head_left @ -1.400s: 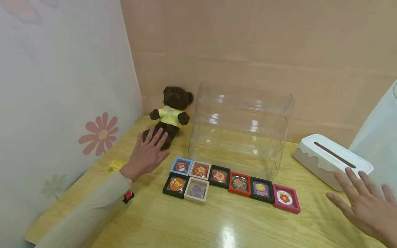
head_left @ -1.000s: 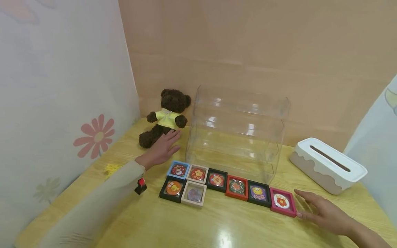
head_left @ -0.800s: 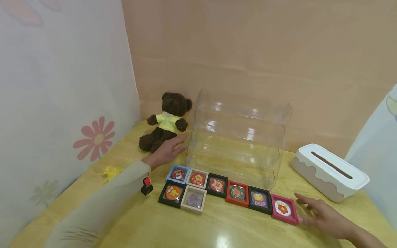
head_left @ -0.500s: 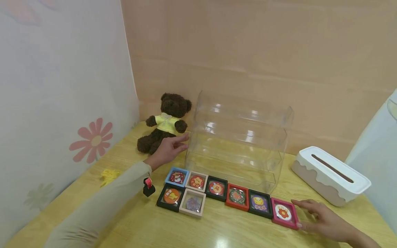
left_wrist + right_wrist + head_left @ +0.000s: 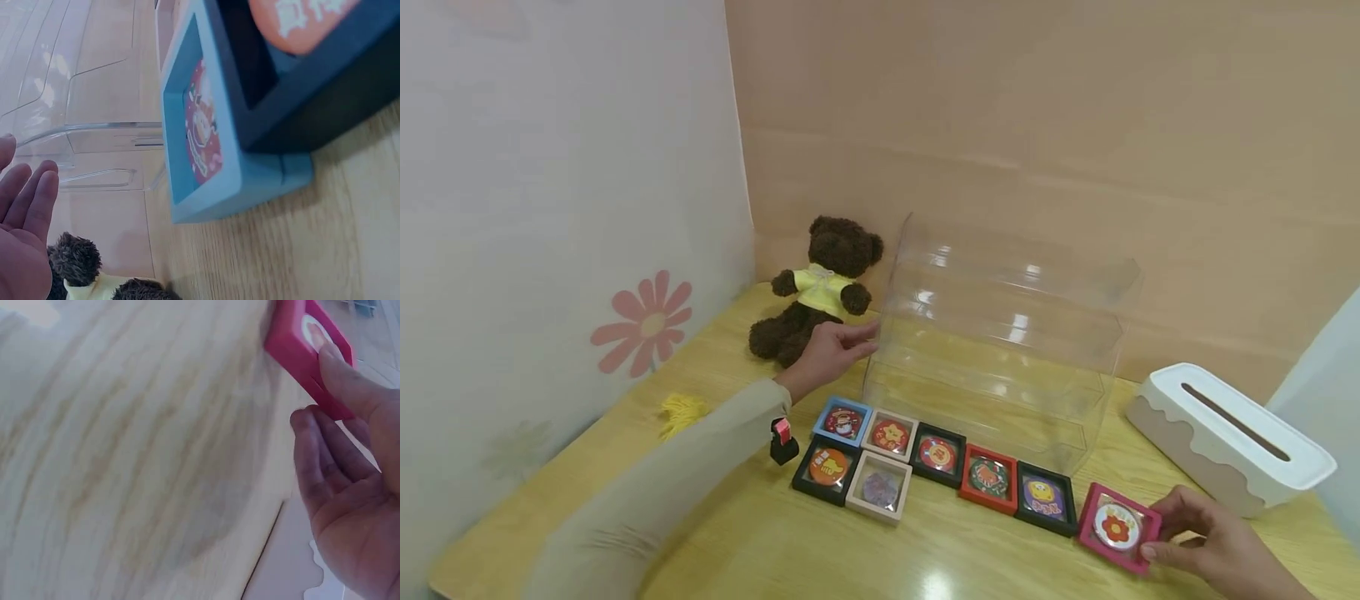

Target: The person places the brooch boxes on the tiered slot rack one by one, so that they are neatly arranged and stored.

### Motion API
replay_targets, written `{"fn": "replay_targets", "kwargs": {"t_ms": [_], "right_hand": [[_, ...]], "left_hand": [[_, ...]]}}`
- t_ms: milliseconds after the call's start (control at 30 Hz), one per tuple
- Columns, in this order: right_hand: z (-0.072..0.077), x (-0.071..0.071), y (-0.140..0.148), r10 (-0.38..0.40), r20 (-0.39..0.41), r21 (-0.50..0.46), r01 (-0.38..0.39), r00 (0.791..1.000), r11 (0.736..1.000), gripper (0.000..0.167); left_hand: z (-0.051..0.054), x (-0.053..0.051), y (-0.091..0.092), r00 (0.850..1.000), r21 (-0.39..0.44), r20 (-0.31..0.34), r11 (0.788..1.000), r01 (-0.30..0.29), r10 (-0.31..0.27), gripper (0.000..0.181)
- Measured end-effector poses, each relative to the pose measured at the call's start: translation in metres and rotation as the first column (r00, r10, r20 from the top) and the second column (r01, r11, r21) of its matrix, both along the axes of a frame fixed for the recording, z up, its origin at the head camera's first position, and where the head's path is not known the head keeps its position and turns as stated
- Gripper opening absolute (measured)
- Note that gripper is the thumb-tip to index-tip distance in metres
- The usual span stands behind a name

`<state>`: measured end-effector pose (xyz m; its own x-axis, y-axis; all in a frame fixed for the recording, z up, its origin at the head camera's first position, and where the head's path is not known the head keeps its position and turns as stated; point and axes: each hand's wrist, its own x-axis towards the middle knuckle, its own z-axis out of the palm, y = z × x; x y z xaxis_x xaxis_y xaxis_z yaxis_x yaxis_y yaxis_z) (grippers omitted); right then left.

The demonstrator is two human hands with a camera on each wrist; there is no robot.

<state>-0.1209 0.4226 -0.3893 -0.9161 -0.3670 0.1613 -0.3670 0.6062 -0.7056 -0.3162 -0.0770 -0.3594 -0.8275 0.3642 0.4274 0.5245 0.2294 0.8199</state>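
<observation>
My right hand pinches a pink square badge display frame by its right edge, thumb on the front. A white badge with a red flower sits inside it. In the right wrist view the pink frame is tilted, raised off the table at the near side. My left hand holds the left side edge of a clear tiered acrylic display rack, thumb and fingers close together there. The left wrist view shows that hand beside the clear panel; its exact contact is hard to see.
Several badge frames lie before the rack, including a blue one, a red one and a black one. A brown teddy bear sits left of the rack. A white tissue box stands at right; yellow strands lie at left.
My right hand came down from beside the tissue box, took the pink frame's edge and moved it off the row, tilting it. My left hand went from the bear to the rack's side.
</observation>
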Motion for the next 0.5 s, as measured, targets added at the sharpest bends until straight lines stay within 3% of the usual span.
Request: {"fn": "replay_targets", "kwargs": {"t_ms": [100,267,400,500], "right_hand": [[0.007,0.002,0.006,-0.07,0.01,-0.001,0.07,0.997,0.998,0.018],[0.021,0.005,0.011,-0.219,0.02,-0.019,0.22,0.975,0.975,0.01],[0.039,0.006,0.012,-0.294,-0.076,-0.124,0.283,0.953,0.951,0.019],[0.058,0.005,0.012,-0.314,-0.122,-0.241,0.279,0.942,0.929,0.024]], "left_hand": [[0.0,-0.003,0.006,0.999,0.027,0.051,1.0,0.006,-0.008,0.035],[-0.001,-0.007,0.012,0.992,0.045,0.122,0.999,0.014,-0.02,0.032],[0.003,-0.009,0.018,0.991,0.06,0.128,0.998,0.032,-0.04,0.032],[0.008,-0.01,0.023,0.989,0.064,0.135,0.996,0.053,-0.062,0.033]]}}
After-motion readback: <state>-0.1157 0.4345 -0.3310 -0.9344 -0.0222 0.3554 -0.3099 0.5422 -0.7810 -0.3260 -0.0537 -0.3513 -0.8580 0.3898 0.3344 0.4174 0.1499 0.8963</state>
